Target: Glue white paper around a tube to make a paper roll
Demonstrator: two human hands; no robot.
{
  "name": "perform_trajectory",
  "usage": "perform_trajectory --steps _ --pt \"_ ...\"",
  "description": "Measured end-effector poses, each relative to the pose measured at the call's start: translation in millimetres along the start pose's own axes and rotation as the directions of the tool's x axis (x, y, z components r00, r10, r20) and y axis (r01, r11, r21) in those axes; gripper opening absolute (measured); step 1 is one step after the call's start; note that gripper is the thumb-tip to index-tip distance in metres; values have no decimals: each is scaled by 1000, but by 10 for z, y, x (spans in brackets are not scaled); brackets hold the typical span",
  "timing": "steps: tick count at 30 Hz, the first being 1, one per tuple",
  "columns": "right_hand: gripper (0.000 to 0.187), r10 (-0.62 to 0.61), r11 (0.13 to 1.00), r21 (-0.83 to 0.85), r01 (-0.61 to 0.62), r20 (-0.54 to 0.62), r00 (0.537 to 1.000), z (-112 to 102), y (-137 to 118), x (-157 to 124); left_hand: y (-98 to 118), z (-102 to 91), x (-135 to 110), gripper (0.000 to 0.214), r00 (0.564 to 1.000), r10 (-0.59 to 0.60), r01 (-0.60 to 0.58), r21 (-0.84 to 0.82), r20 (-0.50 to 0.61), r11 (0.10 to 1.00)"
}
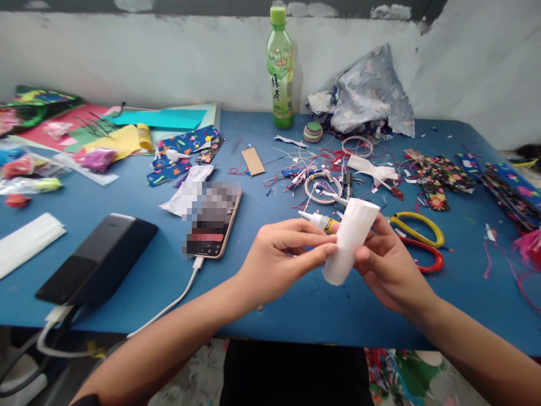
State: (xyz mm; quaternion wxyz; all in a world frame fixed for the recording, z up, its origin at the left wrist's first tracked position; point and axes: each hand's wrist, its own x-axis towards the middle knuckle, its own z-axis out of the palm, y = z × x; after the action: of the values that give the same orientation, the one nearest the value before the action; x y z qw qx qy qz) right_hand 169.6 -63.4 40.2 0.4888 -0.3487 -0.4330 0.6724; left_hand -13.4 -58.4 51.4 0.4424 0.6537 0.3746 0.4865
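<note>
A white cylinder, like a rolled paper tube (pixel 350 242), stands tilted above the front of the blue table, its upper end leaning right. My left hand (pixel 287 248) pinches its left side with thumb and fingers. On the other side, my right hand (pixel 386 262) grips the tube, thumb in front and fingers partly hidden behind it. Just beyond my left fingers is a small glue bottle (pixel 319 220) with a white nozzle, partly covered by the tube and hand. Scissors with yellow and red handles (pixel 426 225) lie beside my right hand, their blades hidden.
A green tea bottle (pixel 280 73) stands against the wall. Cord scraps and a ring (pixel 323 187) litter the table's middle. A phone (pixel 220 225) with a white cable and a black power bank (pixel 99 259) lie left. Floral fabric pieces (pixel 443 180) lie right.
</note>
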Motion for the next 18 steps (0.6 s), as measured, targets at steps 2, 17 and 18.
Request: perform_trajectory --steps 2,17,18 --pt "44 -11 1000 -14 11 -12 1000 -11 15 -2 -2 1 -2 15 999 46 -46 48 -5 998" --pt "43 -270 931 -271 244 -63 961 50 125 -9 -116 80 -92 6 931 362 -317 398 -40 861" --pt "42 -248 938 -262 225 -59 967 43 128 -12 -104 83 -84 6 942 330 -290 360 -55 887"
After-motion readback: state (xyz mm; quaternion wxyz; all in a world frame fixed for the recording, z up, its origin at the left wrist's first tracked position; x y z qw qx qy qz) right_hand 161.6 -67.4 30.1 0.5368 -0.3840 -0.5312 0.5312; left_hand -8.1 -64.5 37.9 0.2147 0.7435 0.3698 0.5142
